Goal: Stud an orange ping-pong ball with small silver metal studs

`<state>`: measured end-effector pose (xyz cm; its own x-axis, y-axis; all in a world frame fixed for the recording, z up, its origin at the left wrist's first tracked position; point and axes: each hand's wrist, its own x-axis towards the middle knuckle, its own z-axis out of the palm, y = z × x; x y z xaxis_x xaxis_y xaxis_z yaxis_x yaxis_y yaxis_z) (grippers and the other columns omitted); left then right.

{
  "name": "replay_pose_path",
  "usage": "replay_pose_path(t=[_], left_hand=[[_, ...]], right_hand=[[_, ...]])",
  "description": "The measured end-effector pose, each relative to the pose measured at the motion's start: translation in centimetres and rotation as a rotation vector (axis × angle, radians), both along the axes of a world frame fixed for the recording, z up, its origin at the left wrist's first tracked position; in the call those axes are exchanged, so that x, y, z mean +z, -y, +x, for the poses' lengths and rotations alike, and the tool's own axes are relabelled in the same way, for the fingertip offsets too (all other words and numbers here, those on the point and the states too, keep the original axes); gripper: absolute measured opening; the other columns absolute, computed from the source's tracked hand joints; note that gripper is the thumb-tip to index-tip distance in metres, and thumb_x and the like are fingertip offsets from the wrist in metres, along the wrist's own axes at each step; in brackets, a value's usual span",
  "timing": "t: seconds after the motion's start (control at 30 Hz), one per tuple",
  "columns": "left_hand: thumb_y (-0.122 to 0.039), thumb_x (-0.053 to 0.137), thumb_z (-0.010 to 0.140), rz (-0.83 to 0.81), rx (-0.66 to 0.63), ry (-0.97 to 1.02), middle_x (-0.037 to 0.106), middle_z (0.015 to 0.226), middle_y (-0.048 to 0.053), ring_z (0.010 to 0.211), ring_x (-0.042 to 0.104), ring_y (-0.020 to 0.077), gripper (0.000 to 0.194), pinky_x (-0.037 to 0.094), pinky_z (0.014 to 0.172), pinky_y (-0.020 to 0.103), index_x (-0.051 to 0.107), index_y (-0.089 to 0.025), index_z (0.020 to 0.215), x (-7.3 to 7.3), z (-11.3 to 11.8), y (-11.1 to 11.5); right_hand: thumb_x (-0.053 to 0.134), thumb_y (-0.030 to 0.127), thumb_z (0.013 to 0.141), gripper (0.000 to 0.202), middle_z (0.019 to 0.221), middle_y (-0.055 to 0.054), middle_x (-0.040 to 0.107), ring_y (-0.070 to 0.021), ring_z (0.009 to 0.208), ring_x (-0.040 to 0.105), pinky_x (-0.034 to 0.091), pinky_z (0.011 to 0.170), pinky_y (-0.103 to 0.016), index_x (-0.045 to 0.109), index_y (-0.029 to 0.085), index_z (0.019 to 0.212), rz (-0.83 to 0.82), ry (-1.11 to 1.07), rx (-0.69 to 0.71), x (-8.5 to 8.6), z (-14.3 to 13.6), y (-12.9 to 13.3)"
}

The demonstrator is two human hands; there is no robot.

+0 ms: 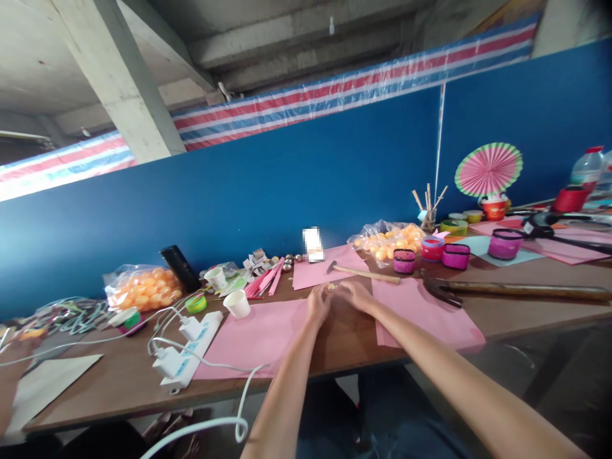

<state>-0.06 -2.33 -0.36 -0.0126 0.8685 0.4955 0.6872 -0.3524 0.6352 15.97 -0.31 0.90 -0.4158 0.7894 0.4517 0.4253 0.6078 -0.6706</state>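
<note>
Over the brown table, between two areas of pink paper, my left hand and my right hand are close together. A small gold-coloured piece shows at the fingertips of my left hand, which are pinched around it. The fingers of my right hand curve toward the same spot; whether they touch the piece is too small to tell. Just beyond my hands, a small hammer with a wooden handle lies across the pink sheet. Several shiny metal balls sit to its left.
A claw hammer lies at right on pink paper. A white cup and a power strip with cables are at left. Bags of orange balls stand near the blue partition. Another person's arm is at far left.
</note>
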Motion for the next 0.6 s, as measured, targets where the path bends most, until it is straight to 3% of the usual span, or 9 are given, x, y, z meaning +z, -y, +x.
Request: replay_pose_path(t=[0.6], left_hand=[[-0.014,0.056,0.068,0.000,0.013,0.004,0.061,0.098,0.005,0.092,0.056,0.0181,0.031,0.044,0.084,0.034,0.057,-0.018,0.099,0.12,0.05,0.09]], right_hand=[[0.048,0.037,0.079,0.022,0.079,-0.003,0.066,-0.0186,0.075,0.059,0.041,0.068,-0.026,0.063,0.020,0.076,-0.008,0.003,0.000,-0.04,0.01,-0.11]])
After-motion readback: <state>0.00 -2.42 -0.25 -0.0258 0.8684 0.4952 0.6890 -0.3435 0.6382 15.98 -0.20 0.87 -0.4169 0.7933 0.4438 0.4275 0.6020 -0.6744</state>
